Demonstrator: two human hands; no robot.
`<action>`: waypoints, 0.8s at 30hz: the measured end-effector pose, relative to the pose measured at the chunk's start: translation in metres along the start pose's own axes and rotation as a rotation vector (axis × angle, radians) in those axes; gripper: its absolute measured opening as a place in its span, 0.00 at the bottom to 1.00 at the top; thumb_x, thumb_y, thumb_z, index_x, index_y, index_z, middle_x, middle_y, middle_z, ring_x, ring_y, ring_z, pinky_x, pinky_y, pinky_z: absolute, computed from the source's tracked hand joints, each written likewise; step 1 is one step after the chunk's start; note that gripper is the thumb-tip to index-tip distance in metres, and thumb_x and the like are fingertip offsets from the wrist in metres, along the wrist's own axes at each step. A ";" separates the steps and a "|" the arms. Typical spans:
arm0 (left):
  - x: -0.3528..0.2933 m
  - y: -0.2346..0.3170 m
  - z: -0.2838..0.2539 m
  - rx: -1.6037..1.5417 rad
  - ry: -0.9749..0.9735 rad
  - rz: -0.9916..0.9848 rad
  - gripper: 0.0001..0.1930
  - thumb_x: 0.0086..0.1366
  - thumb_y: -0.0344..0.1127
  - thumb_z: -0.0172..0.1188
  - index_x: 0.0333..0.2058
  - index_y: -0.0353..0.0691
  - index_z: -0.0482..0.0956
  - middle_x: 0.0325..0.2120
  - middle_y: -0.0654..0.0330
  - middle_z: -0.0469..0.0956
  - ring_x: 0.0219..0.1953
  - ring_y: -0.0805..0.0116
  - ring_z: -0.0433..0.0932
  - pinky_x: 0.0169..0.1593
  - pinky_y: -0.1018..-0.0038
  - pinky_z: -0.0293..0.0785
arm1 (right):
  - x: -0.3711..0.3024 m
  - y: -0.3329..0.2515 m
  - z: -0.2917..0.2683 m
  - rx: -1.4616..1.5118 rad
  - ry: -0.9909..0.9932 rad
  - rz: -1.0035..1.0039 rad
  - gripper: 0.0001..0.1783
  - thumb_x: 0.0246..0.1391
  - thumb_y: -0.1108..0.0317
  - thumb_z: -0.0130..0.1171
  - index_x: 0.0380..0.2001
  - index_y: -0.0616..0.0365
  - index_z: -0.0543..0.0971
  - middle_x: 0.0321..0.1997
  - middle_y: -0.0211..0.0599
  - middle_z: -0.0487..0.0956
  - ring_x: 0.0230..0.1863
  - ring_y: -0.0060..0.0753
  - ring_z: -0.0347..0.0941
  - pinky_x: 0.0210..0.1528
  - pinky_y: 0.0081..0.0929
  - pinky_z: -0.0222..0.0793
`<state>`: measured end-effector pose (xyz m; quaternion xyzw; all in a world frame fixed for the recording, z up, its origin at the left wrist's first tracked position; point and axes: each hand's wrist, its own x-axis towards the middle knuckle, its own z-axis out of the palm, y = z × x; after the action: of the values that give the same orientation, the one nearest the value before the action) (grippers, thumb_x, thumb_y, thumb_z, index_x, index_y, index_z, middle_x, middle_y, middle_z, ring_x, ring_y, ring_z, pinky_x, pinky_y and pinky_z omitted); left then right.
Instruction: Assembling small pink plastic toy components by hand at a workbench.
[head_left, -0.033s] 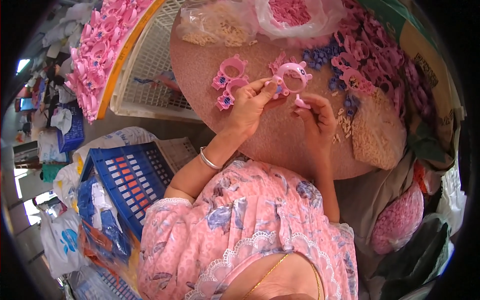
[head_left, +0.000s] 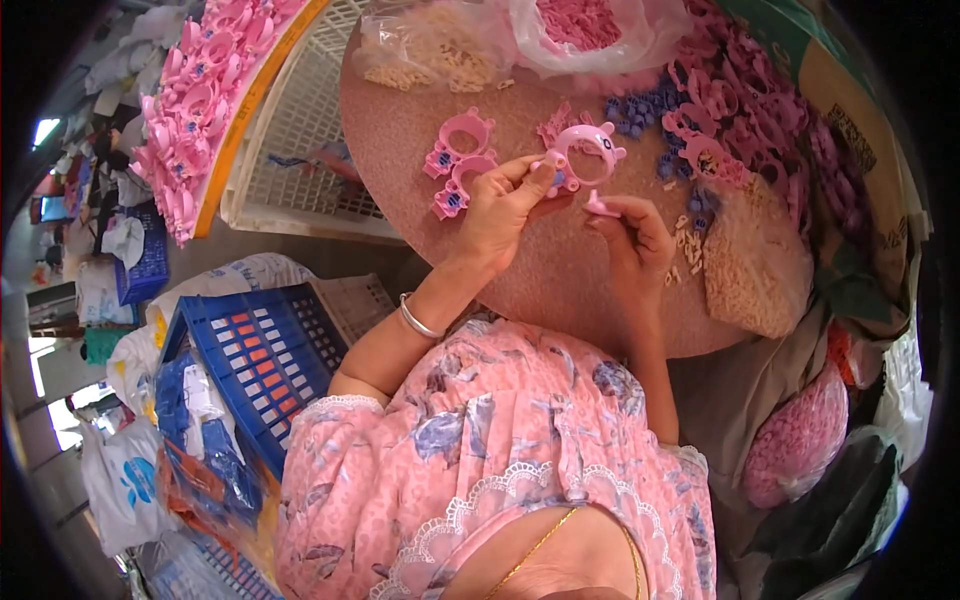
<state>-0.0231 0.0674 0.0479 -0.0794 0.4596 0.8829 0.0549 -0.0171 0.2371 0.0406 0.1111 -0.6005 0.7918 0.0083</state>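
Nearest, under my head camera: one gold chain (head_left: pixel 540 547) at the wearer's neckline, and one pink floral top (head_left: pixel 500 430) with white lace trim. Next, one silver bangle (head_left: pixel 417 318), left wrist.

Item, left hand (head_left: pixel 505 205): thumb and fingers pinched together on the base of one pink eared ring frame (head_left: pixel 613 156), held up over the table. Item, right hand (head_left: pixel 640 235): thumb and forefinger nearly closed, gripping one small pink part (head_left: pixel 600 206), just below the ring as I see it; the other fingers curl in.

Beneath both hands I list one round table (head_left: pixel 540 265), speckled pinkish-brown. On it: two pink ring pieces (head_left: pixel 443 160) with blue inserts, left of the hands; loose beige pieces (head_left: pixel 687 245) and one full bag of beige pieces (head_left: pixel 755 265), right; a small cluster of pink bits (head_left: pixel 552 122), just beyond the held frame; a scatter of blue parts (head_left: pixel 645 110); a large heap of pink frames (head_left: pixel 750 110) at the right side.

Farthest on the tabletop: one clear bag (head_left: pixel 435 60) of beige pieces and one white plastic bag (head_left: pixel 580 25), open, filled with pink pieces. Beyond the table's left edge I enter one pale mesh crate (head_left: pixel 300 130) and one yellow-edged tray (head_left: pixel 262 110) piled with pink frames.
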 end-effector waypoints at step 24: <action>-0.020 0.013 0.005 0.615 -0.074 0.248 0.16 0.66 0.38 0.64 0.49 0.37 0.81 0.27 0.75 0.74 0.29 0.87 0.65 0.30 0.85 0.62 | -0.001 -0.015 0.002 -0.295 0.139 0.078 0.15 0.53 0.80 0.64 0.40 0.59 0.70 0.36 0.30 0.79 0.34 0.18 0.74 0.38 0.16 0.71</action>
<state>-0.0066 0.0639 0.0652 0.0297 0.7084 0.7051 -0.0150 -0.0135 0.2393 0.0549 0.0302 -0.7121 0.7006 0.0350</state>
